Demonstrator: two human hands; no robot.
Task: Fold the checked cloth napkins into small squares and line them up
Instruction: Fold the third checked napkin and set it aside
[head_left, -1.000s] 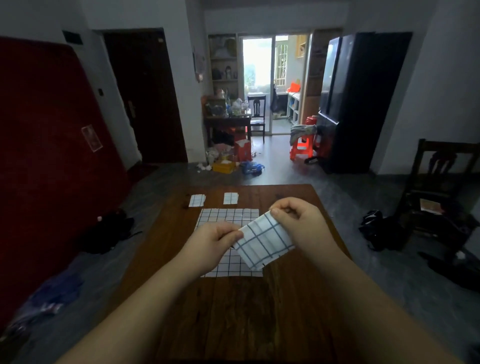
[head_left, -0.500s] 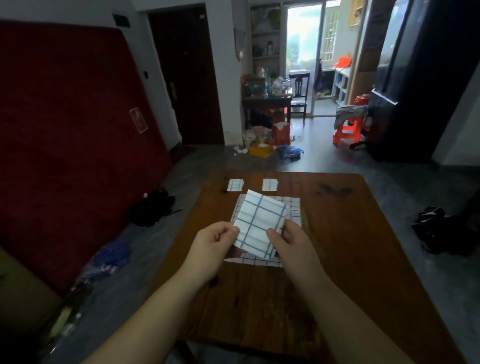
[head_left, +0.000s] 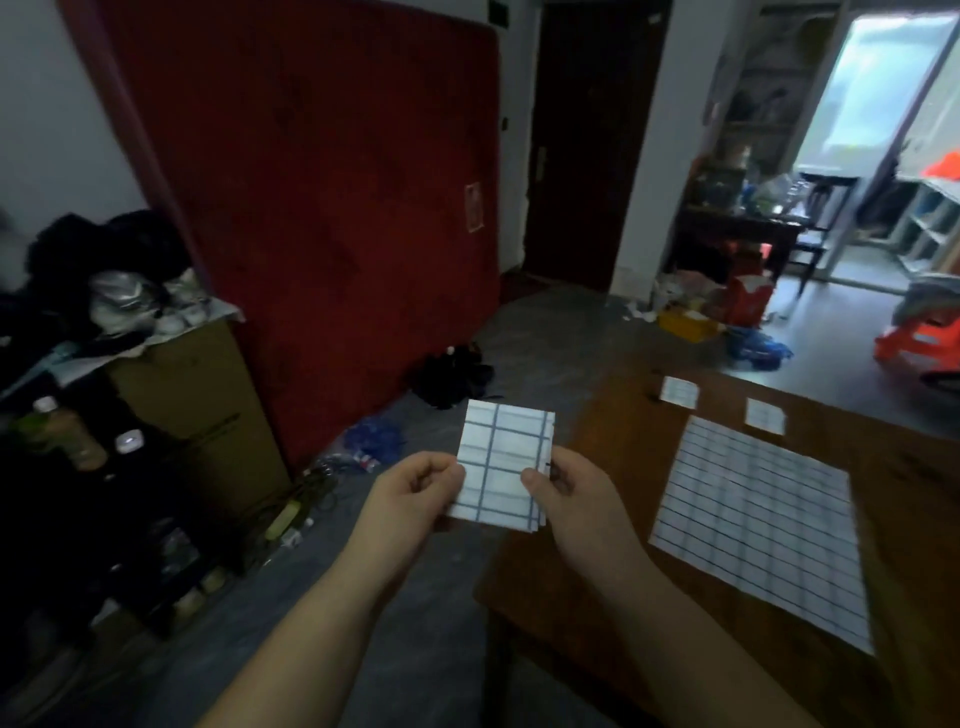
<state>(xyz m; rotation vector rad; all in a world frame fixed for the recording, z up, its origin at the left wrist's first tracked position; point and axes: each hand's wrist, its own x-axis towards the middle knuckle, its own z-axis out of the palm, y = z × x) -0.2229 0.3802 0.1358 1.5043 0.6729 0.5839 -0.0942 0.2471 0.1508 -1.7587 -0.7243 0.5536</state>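
Observation:
A folded white napkin with blue checks (head_left: 501, 465) is held upright in the air, left of the wooden table (head_left: 618, 467). My left hand (head_left: 415, 491) pinches its lower left edge. My right hand (head_left: 569, 493) pinches its lower right edge. Flat on the table lies an unfolded checked napkin (head_left: 763, 519). Beyond it, near the table's far edge, lie two small folded checked squares (head_left: 679, 391) (head_left: 764, 415) side by side.
A red mattress (head_left: 332, 208) leans on the wall at left. A cardboard box (head_left: 202, 410) with clutter and bottles (head_left: 62, 436) stands at the far left. Dark bags and blue litter (head_left: 374, 441) lie on the grey floor by the table's left edge.
The view has swung left, so the table now lies at the right. Both hands have turned the folded napkin upright and carried it off the table's left side.

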